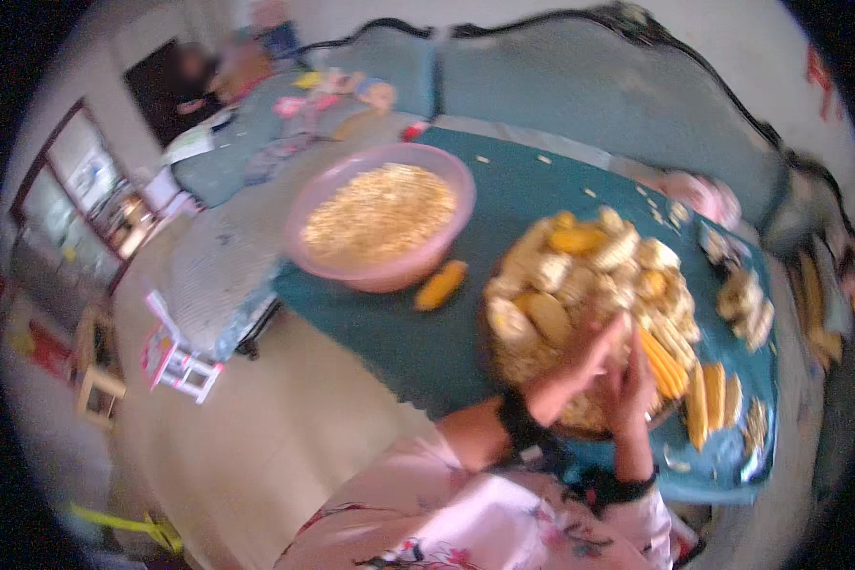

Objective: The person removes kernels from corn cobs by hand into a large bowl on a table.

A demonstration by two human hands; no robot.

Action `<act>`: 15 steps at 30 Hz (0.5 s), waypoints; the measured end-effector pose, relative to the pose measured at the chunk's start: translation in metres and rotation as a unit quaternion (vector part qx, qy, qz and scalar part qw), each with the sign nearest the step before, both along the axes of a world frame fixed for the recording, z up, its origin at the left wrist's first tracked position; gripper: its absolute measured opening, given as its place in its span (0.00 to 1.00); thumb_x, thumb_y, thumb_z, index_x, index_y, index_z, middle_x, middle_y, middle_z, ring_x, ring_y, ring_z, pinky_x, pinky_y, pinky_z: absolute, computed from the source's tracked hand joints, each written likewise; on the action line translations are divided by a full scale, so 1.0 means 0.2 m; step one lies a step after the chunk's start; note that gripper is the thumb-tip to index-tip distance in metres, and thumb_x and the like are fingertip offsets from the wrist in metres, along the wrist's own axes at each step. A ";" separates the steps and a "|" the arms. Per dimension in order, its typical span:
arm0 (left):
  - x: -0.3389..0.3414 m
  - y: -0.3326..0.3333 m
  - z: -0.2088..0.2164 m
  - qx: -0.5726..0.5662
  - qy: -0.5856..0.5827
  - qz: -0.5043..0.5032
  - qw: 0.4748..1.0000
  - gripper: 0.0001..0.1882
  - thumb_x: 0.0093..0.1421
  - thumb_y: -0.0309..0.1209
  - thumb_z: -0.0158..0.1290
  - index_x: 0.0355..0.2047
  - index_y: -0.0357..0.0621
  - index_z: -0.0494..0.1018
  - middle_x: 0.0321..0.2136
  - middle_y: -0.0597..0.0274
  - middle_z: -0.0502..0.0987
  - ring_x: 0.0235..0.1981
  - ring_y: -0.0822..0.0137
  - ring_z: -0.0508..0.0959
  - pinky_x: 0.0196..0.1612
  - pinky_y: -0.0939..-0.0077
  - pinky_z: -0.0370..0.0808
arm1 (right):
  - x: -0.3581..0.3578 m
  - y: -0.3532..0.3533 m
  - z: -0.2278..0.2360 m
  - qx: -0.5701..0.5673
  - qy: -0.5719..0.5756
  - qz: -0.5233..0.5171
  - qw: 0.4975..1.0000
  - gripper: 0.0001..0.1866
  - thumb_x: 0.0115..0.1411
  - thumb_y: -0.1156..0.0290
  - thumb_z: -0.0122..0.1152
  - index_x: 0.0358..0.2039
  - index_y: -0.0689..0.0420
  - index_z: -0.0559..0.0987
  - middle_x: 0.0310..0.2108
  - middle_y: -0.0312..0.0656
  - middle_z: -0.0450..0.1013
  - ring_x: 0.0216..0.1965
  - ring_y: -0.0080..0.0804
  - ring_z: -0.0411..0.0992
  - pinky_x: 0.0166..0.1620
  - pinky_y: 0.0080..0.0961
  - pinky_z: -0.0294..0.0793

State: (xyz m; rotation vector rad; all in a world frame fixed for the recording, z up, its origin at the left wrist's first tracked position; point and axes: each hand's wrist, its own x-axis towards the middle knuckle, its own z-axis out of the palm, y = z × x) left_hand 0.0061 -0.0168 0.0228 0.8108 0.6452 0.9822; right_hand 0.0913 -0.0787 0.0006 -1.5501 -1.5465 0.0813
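Observation:
Over a round basket (492,356) heaped with pale cobs and loose kernels, my left hand (578,372) and my right hand (629,391) come together, their fingers bent and blurred. Whatever lies between them is hidden by the fingers. Pale corn cobs (619,251) fill the basket beyond my hands, with a few yellow ones among them. Just right of my right hand lie several yellow corn cobs (664,365) at the basket's edge. More corn cobs (715,399) rest on the teal cloth outside it.
Left of the basket stands a pink basin (389,277) full of kernels, a yellow corn cob (442,285) beside it. The teal cloth (370,332) bears scattered kernels. A blue-grey sofa (579,81) runs behind. Far left are a small white-pink stool (182,369) and another person (176,90).

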 end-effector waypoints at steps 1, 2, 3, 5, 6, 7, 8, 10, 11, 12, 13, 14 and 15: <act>-0.01 0.05 -0.06 0.009 0.005 -0.066 0.998 0.22 0.56 0.39 0.45 0.48 0.42 0.57 0.19 0.69 0.67 0.13 0.77 0.64 0.12 0.85 0.61 | -0.01 0.01 0.00 0.010 0.012 0.007 1.000 0.32 0.48 0.74 0.55 0.55 0.58 0.58 0.37 0.55 0.68 0.33 0.47 0.69 0.37 0.34 0.68; -0.02 0.05 -0.05 0.031 -0.022 -0.033 0.999 0.23 0.54 0.36 0.47 0.49 0.42 0.57 0.31 0.64 0.67 0.26 0.73 0.67 0.27 0.80 0.65 | -0.01 0.00 -0.01 -0.031 0.016 -0.003 0.999 0.32 0.48 0.74 0.55 0.55 0.57 0.58 0.36 0.54 0.68 0.31 0.46 0.69 0.35 0.33 0.69; -0.02 0.04 -0.04 0.053 -0.052 -0.003 0.997 0.25 0.53 0.33 0.49 0.50 0.41 0.58 0.42 0.59 0.67 0.40 0.68 0.70 0.42 0.75 0.69 | -0.01 -0.01 0.01 -0.070 0.020 -0.015 0.997 0.32 0.48 0.74 0.55 0.55 0.56 0.58 0.35 0.54 0.69 0.29 0.44 0.69 0.33 0.33 0.69; -0.02 0.06 -0.06 0.109 -0.088 -0.002 0.990 0.23 0.53 0.31 0.48 0.50 0.40 0.58 0.44 0.59 0.67 0.44 0.68 0.68 0.47 0.73 0.66 | -0.04 -0.01 0.06 -0.039 0.043 -0.003 0.998 0.32 0.48 0.73 0.55 0.56 0.52 0.58 0.32 0.52 0.69 0.25 0.42 0.68 0.30 0.32 0.69; -0.02 0.07 -0.10 0.115 -0.114 -0.017 0.987 0.22 0.56 0.36 0.44 0.50 0.41 0.58 0.44 0.60 0.66 0.46 0.68 0.66 0.49 0.73 0.64 | -0.04 0.00 0.06 -0.017 0.042 0.006 0.999 0.33 0.48 0.73 0.55 0.56 0.51 0.58 0.31 0.51 0.68 0.25 0.42 0.68 0.29 0.31 0.69; -0.01 0.07 -0.09 0.123 -0.114 0.008 0.986 0.23 0.60 0.43 0.38 0.50 0.43 0.58 0.44 0.61 0.67 0.46 0.67 0.66 0.50 0.72 0.62 | -0.03 0.00 0.06 0.004 0.041 0.016 0.999 0.33 0.48 0.73 0.55 0.56 0.50 0.58 0.30 0.51 0.68 0.25 0.42 0.68 0.29 0.31 0.69; 0.00 0.06 -0.06 0.071 -0.162 -0.024 0.984 0.24 0.60 0.46 0.35 0.51 0.43 0.58 0.44 0.60 0.67 0.46 0.66 0.66 0.51 0.71 0.61 | -0.03 -0.01 0.08 -0.038 0.054 0.009 0.998 0.33 0.48 0.74 0.55 0.57 0.50 0.57 0.31 0.52 0.68 0.26 0.44 0.69 0.30 0.32 0.69; -0.01 0.07 -0.07 0.029 -0.204 -0.061 0.977 0.26 0.60 0.49 0.32 0.51 0.45 0.58 0.42 0.59 0.68 0.45 0.65 0.67 0.51 0.70 0.61 | -0.03 -0.02 0.09 -0.008 0.038 0.019 0.999 0.34 0.47 0.75 0.55 0.57 0.50 0.57 0.33 0.53 0.68 0.28 0.46 0.69 0.32 0.34 0.70; -0.03 0.08 -0.08 0.048 -0.210 -0.084 0.973 0.26 0.60 0.49 0.33 0.50 0.44 0.58 0.41 0.58 0.68 0.45 0.65 0.67 0.50 0.70 0.61 | -0.03 -0.03 0.09 -0.020 0.032 0.018 0.999 0.35 0.47 0.75 0.56 0.57 0.50 0.56 0.33 0.53 0.67 0.29 0.47 0.69 0.32 0.34 0.70; -0.02 0.09 -0.09 0.051 -0.203 -0.076 0.975 0.26 0.59 0.49 0.35 0.50 0.44 0.58 0.42 0.59 0.68 0.45 0.65 0.67 0.50 0.70 0.61 | -0.02 -0.03 0.09 -0.013 0.033 0.020 0.999 0.35 0.47 0.75 0.56 0.57 0.49 0.57 0.32 0.53 0.67 0.28 0.47 0.69 0.32 0.34 0.70; -0.02 0.09 -0.10 0.054 -0.196 -0.067 0.977 0.25 0.59 0.48 0.36 0.50 0.44 0.58 0.42 0.59 0.68 0.44 0.66 0.67 0.50 0.70 0.61 | -0.02 -0.03 0.08 -0.006 0.033 0.021 0.999 0.35 0.46 0.74 0.56 0.57 0.49 0.57 0.31 0.52 0.67 0.28 0.47 0.69 0.31 0.34 0.70; -0.02 0.09 -0.10 0.052 -0.197 -0.057 0.977 0.25 0.58 0.47 0.38 0.49 0.43 0.59 0.42 0.60 0.68 0.44 0.66 0.67 0.50 0.70 0.62 | -0.02 -0.03 0.08 0.001 0.034 0.024 0.999 0.35 0.46 0.74 0.57 0.57 0.48 0.57 0.30 0.52 0.67 0.27 0.47 0.68 0.31 0.34 0.70; -0.02 0.09 -0.10 0.050 -0.199 -0.045 0.978 0.24 0.58 0.46 0.40 0.49 0.43 0.59 0.42 0.60 0.67 0.45 0.66 0.67 0.50 0.70 0.62 | -0.02 -0.03 0.09 -0.017 0.037 0.021 0.999 0.36 0.46 0.74 0.57 0.57 0.48 0.57 0.29 0.51 0.67 0.27 0.46 0.68 0.30 0.34 0.70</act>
